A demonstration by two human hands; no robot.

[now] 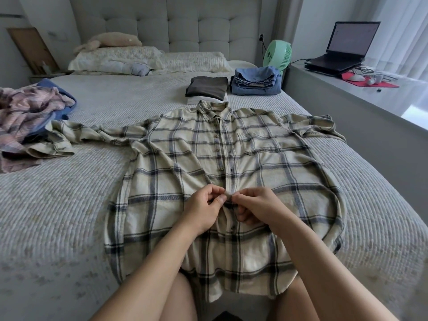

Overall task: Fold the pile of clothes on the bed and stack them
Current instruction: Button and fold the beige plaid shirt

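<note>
Pinching the button placket of the plaid shirt point(231, 158) with left hand point(203, 209) and right hand point(254, 208) side by side, shirt spread face-up on the bed point(69, 205), collar pointing away, hem nearest, placket dead centre between both.

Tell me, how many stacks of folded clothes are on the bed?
2. A dark brown folded top over white pieces sits beyond the plaid shirt's collar; folded blue denim lies right of it, near the green fan. Others may be out of view.

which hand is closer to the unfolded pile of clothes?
Left. The left hand pinches the plaid shirt on the side toward the pile; the right hand is farther.
</note>
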